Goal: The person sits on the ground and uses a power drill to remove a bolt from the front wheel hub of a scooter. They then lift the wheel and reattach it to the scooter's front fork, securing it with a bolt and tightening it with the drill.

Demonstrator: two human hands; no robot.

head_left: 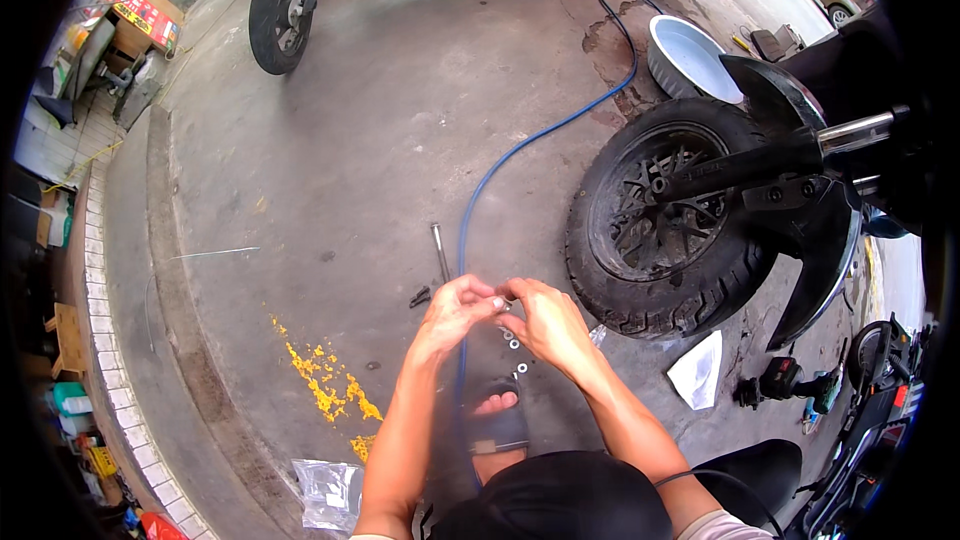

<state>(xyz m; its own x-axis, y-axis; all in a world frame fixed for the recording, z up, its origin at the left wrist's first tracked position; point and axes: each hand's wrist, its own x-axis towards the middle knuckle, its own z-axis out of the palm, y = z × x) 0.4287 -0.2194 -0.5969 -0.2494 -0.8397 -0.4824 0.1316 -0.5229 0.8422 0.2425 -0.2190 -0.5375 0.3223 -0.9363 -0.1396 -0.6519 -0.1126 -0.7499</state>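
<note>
My left hand (447, 318) and my right hand (550, 325) meet above the ground, fingertips pinched together. Between them is something small and pale, too little to name. Just below lie several small washers (521, 368), close to my sandalled foot (497, 420). A long metal bolt (440, 252) rests beyond my left hand, and small dark parts (420, 296) lie beside it. To the right of my right hand is a motorcycle front wheel (650, 230) with a knobby tyre, attached to a fork (750, 165).
A blue hose (520, 145) runs across the concrete and under my hands. Farther off stand a basin (690, 55) and a scooter wheel (282, 30). A cordless power tool (785, 380) and white paper (697, 372) lie at right, a plastic bag (328, 492) at lower left.
</note>
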